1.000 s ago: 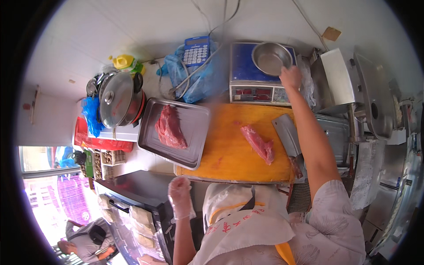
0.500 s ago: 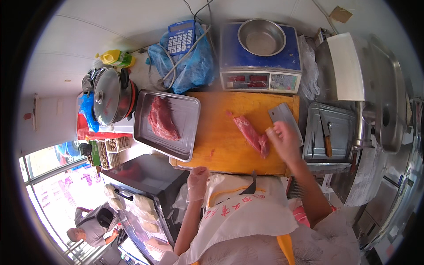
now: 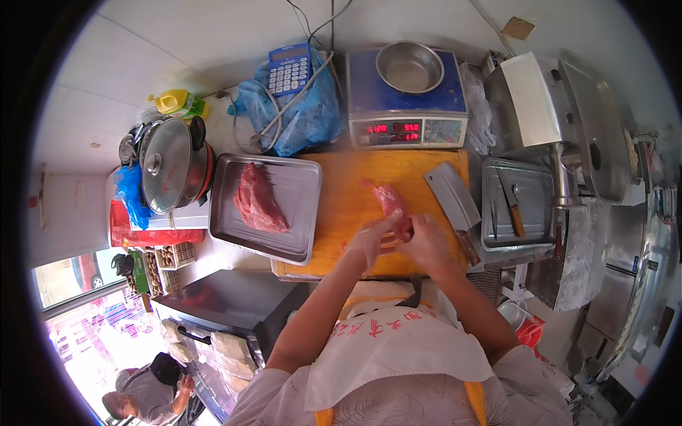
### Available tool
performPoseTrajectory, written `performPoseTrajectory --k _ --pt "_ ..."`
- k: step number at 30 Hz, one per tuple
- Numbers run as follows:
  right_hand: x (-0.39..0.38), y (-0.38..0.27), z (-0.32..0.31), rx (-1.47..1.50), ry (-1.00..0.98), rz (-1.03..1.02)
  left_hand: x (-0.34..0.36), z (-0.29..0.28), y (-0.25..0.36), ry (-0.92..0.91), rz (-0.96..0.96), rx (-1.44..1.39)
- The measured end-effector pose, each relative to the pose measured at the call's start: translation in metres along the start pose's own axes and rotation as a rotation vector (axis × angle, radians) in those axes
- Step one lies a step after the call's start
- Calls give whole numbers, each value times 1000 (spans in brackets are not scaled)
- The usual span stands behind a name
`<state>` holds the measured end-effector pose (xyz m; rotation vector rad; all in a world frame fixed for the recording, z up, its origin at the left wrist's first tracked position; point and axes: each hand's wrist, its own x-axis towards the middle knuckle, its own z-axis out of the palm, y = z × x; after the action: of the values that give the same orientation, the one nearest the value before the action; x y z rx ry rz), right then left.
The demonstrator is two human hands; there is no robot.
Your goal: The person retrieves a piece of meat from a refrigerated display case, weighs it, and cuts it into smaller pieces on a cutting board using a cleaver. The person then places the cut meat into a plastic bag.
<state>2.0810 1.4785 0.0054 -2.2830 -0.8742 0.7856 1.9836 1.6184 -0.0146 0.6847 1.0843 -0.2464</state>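
I see one strip of meat [image 3: 392, 206] on the cutting board [image 3: 341, 206], not cut yet. A bigger piece of meat [image 3: 259, 199] waits in the tray [image 3: 302, 206]. The cleaver [image 3: 455, 202] lies on the board, untouched. My left hand [image 3: 369, 241], in a thin glove, and my bare right hand [image 3: 423, 238] sit close together, both pinching the strip's near end.

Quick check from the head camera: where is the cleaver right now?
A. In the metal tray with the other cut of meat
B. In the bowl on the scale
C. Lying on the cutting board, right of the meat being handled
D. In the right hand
C: the cleaver lies flat on the cutting board, beside the strip of meat that both the left hand and right hand are touching.
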Motion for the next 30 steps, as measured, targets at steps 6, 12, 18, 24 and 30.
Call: performPoseTrajectory --k 6,12,18,24,30 --pt "-4 -25 -24 160 -181 -131 36 -8 -20 -47 -61 -129" --pt "109 128 -67 -421 502 -260 -34 7 8 46 122 -27" --pt "143 152 -60 -535 470 -305 -74 -7 6 94 259 -89" --pt "153 152 -55 -595 430 -267 -81 -14 3 186 303 -81" --pt "155 152 -56 -621 389 -210 -86 -17 7 146 322 -69"
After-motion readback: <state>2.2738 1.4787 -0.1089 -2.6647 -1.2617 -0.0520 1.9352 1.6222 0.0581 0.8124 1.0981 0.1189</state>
